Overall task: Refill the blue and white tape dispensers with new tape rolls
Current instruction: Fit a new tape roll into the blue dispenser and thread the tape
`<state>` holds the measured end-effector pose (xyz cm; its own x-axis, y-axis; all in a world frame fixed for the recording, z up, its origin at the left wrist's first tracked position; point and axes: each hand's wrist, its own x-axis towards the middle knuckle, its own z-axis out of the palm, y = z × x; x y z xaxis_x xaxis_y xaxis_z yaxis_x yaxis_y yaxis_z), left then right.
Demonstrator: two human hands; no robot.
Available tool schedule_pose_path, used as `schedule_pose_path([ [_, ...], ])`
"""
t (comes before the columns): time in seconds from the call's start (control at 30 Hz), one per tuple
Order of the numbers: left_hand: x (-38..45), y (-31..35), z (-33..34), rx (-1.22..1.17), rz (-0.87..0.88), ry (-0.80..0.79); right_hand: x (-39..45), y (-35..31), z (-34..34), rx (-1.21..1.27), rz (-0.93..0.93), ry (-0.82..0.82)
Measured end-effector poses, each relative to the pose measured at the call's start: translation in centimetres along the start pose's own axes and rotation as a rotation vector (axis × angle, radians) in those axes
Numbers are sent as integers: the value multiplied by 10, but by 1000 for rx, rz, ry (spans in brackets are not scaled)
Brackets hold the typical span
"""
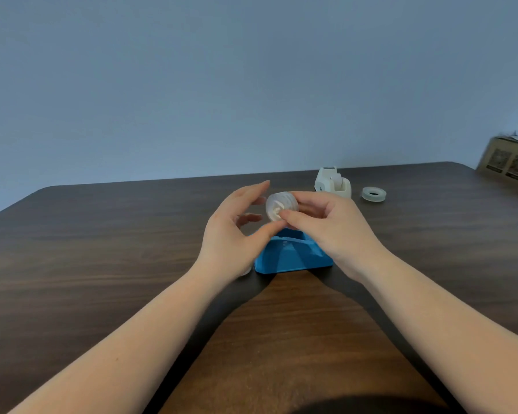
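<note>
The blue tape dispenser [292,255] stands on the dark wooden table [102,249], between my wrists. Above it my right hand [335,231] pinches a clear tape roll [280,206] with thumb and fingers. My left hand [234,231] hovers beside the roll with fingers spread; its thumb tip reaches under the roll near my right thumb. The white tape dispenser [332,183] stands farther back to the right. Another clear tape roll [373,194] lies flat just to its right.
A brown cardboard box [509,161] sits at the table's far right corner. A plain blue-grey wall rises behind the table's far edge. A small pale thing peeks out under my left wrist [245,271]; I cannot tell what it is.
</note>
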<state>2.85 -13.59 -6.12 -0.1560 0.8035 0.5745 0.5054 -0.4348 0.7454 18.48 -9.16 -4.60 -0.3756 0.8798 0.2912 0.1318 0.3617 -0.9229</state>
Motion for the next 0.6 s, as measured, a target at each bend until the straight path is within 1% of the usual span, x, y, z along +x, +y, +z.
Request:
schedule_pose_path([
  [0.1, 4, 0, -7, -77, -123, -47, 0, -1, -4, 121, 21, -72],
  [0.17, 5, -2, -9, -206, -218, -111, 1, -2, -6, 161, 36, -123],
  [0.23, 4, -2, -9, -341, -284, -139, 1, -4, -7, 178, 39, -156],
  [0.3, 4, -2, -9, -452, -324, -127, 1, -6, -8, 202, 41, -168],
  [0.4, 6, -1, -11, -544, -359, -108, 1, -8, -10, 184, 23, -163],
  [0.6, 6, 2, -9, -581, -408, -54, 4, -4, -11, 44, 44, -104],
])
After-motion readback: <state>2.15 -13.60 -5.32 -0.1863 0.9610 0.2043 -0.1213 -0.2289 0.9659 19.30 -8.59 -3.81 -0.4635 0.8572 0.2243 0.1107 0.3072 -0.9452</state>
